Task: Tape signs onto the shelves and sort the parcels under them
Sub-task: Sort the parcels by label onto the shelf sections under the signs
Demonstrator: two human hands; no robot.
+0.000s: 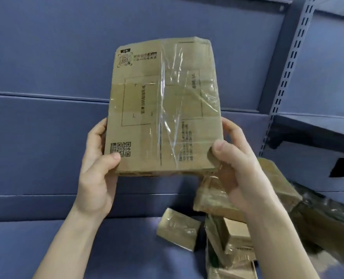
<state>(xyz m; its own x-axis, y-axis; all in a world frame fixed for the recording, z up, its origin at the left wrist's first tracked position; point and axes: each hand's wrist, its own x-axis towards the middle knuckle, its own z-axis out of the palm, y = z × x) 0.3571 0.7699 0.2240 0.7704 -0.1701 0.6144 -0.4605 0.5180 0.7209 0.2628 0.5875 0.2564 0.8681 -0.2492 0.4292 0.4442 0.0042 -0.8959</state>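
A flat brown cardboard parcel point(163, 105), wrapped in clear tape and printed with QR codes, is held upright in the middle of the head view. My left hand point(97, 164) grips its lower left edge, thumb on the front near a QR code. My right hand point(235, 164) grips the lower right corner, thumb on the front and fingers behind. No sign is in view.
Several more taped cardboard parcels point(237, 214) lie in a heap at the lower right on a blue surface point(86, 248). A grey slotted shelf upright point(288, 67) and a shelf board point(318, 125) stand at the right. Blue panels fill the background.
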